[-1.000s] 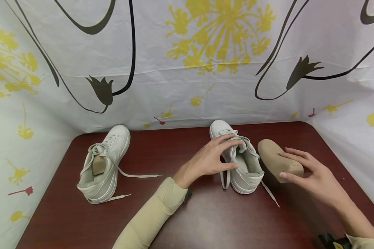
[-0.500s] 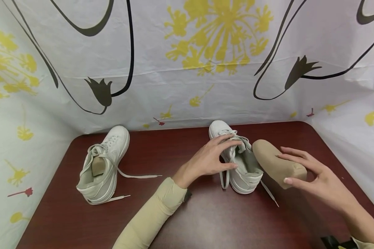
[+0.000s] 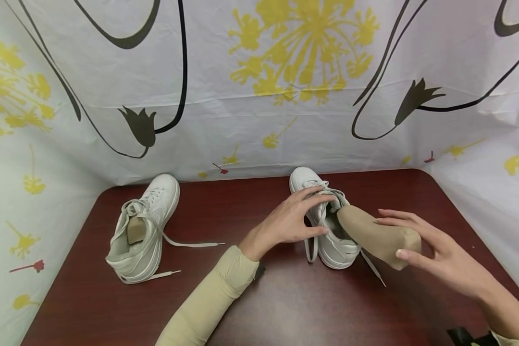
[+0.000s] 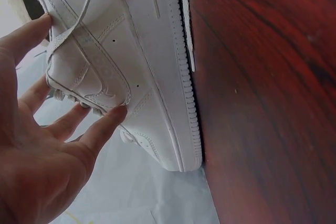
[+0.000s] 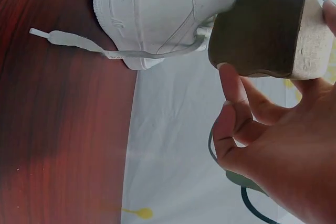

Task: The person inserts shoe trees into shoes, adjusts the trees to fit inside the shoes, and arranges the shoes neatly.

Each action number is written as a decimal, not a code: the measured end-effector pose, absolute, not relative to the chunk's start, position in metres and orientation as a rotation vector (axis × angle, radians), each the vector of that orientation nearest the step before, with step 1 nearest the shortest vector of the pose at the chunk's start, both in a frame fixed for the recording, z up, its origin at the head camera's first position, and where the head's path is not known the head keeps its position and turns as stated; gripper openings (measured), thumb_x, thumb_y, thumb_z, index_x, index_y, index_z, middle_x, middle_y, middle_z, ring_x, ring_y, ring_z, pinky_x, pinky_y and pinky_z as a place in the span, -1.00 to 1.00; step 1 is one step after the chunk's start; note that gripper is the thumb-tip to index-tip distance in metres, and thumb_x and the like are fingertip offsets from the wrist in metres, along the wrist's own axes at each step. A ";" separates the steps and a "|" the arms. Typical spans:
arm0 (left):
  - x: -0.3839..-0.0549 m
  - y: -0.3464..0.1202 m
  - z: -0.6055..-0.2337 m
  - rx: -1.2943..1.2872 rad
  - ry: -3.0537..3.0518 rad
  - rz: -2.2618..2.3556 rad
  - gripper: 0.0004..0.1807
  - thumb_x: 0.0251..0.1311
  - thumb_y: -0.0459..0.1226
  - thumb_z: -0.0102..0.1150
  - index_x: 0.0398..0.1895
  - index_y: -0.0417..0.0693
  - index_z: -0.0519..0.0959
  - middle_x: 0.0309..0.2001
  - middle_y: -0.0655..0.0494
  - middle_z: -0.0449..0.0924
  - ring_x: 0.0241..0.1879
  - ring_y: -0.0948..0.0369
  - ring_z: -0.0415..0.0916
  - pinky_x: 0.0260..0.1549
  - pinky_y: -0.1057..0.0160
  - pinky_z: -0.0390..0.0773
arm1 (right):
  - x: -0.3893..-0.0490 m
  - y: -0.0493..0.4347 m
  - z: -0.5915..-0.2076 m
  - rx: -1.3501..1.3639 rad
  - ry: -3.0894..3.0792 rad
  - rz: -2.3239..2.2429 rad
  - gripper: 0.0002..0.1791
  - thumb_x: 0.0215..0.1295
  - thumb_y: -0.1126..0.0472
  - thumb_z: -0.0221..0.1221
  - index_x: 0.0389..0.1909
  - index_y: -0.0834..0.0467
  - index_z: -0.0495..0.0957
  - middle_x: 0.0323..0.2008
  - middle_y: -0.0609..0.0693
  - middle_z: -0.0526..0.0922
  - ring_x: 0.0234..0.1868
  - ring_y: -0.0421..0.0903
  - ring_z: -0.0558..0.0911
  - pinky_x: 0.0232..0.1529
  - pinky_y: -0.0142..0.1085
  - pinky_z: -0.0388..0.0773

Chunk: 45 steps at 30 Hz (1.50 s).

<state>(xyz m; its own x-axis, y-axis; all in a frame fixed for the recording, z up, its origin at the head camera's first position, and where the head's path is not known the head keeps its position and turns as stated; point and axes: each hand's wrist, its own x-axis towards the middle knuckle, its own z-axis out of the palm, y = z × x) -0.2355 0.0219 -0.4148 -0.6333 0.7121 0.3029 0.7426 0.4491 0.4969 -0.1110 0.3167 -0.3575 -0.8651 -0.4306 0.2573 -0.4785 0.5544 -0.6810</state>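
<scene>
Near side first: right hand [image 3: 451,259] has a long tan shoe filler [image 3: 378,235] with rounded front and squared-off back pinched at its back end, thumb on one side, fingers on the other. Filler is tilted and looks clear of the table [image 3: 315,307], between its middle and right edge, rounded tip at the side rim of the collar of an off-white lace-up sneaker with a thick sole [image 3: 337,252]. That shoe sits right of the middle, toe at the far edge. Left hand [image 3: 290,223] rests on it, fingers spread over the laces and tongue, thumb well apart from them near the opening; can't tell how hard it presses. Handling, my read: filler is light, likely foam or moulded pulp, stiff enough to hold shape but dentable, matte so low slip. Best hold is the blunt end, as now, broad contact, no hard squeeze; it leaves the tip free. Shoe is firm at heel and sole, floppy at collar and tongue; hold it by the heel counter or sole. Far left corner: matching off-white sneaker with loose laces [image 3: 159,209], a tan filler [image 3: 136,231] inside. Behind: white cloth with yellow dandelion print [image 3: 216,62].
</scene>
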 end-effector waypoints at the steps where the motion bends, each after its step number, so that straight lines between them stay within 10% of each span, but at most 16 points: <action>1: -0.235 0.022 -0.415 -1.324 -2.632 -0.941 -0.22 0.14 0.09 0.37 0.45 0.35 0.32 0.51 0.11 0.14 0.47 0.19 0.09 0.38 0.12 0.20 | -0.111 0.316 -0.358 0.819 -2.705 1.205 -0.21 0.12 0.52 0.27 0.42 0.15 0.32 0.36 0.07 0.39 0.37 -0.17 0.32 0.17 -0.54 0.18; 37: -0.234 0.020 -0.414 -1.342 -2.637 -0.958 -0.22 0.15 0.03 0.38 0.46 0.36 0.30 0.52 0.11 0.11 0.48 0.17 0.07 0.37 0.08 0.23 | -0.101 0.295 -0.342 0.676 -2.697 0.738 -0.13 0.06 0.31 0.45 0.43 -0.06 0.35 0.34 -0.09 0.43 0.35 -0.37 0.31 0.20 -0.67 0.12; 45: -0.234 0.021 -0.414 -1.334 -2.639 -0.949 -0.30 0.24 -0.03 0.31 0.45 0.35 0.32 0.52 0.12 0.11 0.48 0.19 0.06 0.38 0.12 0.20 | -0.097 0.294 -0.342 0.680 -2.695 0.721 -0.17 0.11 0.33 0.41 0.43 -0.06 0.36 0.34 -0.11 0.43 0.20 -0.40 0.37 -0.11 -0.60 0.26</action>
<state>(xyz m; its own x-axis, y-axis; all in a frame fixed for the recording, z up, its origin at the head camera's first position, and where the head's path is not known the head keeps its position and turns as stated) -0.2337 0.0205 -0.4139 -0.6305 0.7188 0.2930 0.7407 0.4443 0.5039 -0.0968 0.2940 -0.3416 -0.8535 -0.3695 0.3674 -0.5036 0.7661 -0.3994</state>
